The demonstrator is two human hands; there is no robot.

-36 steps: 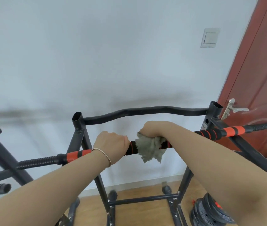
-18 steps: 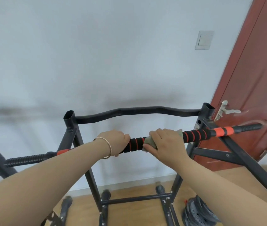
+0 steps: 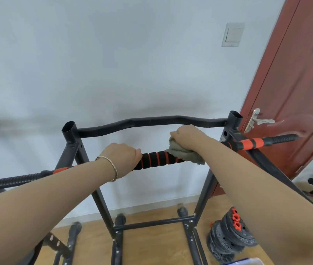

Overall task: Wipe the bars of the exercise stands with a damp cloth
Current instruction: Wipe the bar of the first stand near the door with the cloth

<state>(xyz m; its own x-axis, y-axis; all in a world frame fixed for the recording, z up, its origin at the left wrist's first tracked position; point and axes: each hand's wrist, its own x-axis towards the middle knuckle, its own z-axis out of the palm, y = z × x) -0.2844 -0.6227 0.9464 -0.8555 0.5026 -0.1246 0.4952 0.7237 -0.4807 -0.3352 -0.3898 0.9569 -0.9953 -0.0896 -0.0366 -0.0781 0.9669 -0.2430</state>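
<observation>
The fingers of the right hand (image 3: 187,135) are curled down over a bunched grey-green cloth (image 3: 186,156) and grasp it against the bar (image 3: 157,159). The cloth wraps the bar just right of its middle, and a ragged fold hangs below it. The fingers of the left hand (image 3: 122,156) are clenched round the same bar, left of the cloth, with a stretch of bare padding between the two hands. A thin bracelet (image 3: 111,169) circles the left wrist.

The bar runs from the near left to the far right. Between the hands it is covered in black foam ringed with orange. Further out on each side it has an orange sleeve and then a dark ribbed end.

Behind the hands stands a black metal stand (image 3: 71,148). Its two open-topped uprights are joined by a wavy top rail (image 3: 151,121), and its feet sit on a wooden floor (image 3: 151,243). A leaning stack of dark weight plates (image 3: 230,240) with orange nuts lies on the floor, right of the stand.

The far wall (image 3: 113,64) is pale and carries a switch (image 3: 232,34). At the right is a red-brown door (image 3: 295,92) with a silver handle (image 3: 257,120).
</observation>
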